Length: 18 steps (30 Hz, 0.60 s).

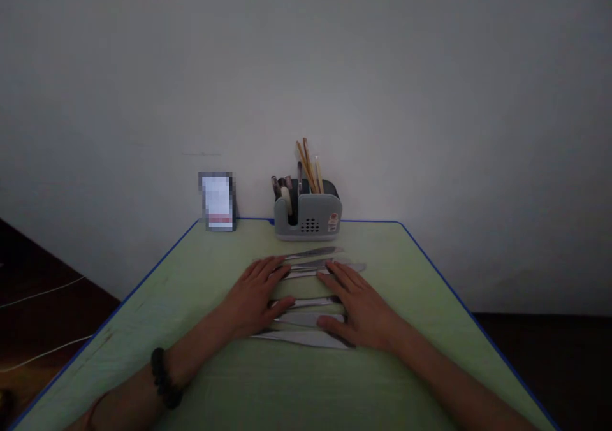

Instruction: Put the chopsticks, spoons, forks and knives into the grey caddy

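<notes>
Your left hand [262, 296] and right hand [358, 305] lay unclenched over knives [308, 339], seemingly rowed toward the surface's [430, 284] far edge, gaps uneven.

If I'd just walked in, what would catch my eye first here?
Probably the left hand and right hand, fingers spread over a row of metal knives across the middle of the green table. Next, perhaps, the bright, pixelated screen near the table's far left corner, and the grey holder with thin sticks at the far edge, by the wall.
</notes>
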Available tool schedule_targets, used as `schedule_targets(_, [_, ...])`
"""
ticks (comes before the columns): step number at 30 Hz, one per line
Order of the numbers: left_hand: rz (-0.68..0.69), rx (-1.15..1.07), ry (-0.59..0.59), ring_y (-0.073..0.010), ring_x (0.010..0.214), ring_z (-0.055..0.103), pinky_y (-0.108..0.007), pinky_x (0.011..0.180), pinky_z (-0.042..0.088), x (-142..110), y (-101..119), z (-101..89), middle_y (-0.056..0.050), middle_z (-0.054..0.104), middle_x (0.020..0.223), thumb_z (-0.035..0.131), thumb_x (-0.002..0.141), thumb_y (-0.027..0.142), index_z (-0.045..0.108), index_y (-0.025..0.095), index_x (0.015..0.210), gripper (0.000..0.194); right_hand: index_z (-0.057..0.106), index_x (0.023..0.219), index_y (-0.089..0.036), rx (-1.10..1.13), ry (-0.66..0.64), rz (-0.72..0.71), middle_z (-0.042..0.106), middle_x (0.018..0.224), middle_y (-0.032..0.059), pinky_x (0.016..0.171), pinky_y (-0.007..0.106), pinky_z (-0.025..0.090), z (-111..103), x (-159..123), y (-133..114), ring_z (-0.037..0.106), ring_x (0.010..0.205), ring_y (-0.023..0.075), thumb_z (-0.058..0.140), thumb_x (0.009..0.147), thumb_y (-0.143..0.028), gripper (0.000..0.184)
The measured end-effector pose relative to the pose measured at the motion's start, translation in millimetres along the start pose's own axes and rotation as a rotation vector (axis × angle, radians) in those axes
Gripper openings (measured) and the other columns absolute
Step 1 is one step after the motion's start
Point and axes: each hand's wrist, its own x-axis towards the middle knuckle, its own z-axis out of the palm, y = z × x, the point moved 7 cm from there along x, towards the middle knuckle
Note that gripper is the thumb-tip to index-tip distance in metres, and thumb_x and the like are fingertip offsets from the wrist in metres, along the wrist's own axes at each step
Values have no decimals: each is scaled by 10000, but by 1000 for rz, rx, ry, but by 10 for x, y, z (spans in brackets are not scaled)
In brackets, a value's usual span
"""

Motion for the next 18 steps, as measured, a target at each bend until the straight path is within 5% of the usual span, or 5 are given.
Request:
schedule_targets(8, [-10,-28,106,-246,1181,477,-454,1015,386,220,74,122,-108,552,1267,478,892,376,526,188,1226,386,562,1228,-173,-14,183,24,558,1265,139,1011,458,401,-134,84,182,508,1175,258,512,870,-388,421])
schedule_targets(18, [231,76,249,-191,823,558,-360,791,433,182,275,-104,-49,669,838,458,898,241,638,181,822,204,641,1064,-191,-75,257,58,621,1023,116,832,415,468,-140,140,259,580,933,239,497,889,-319,261])
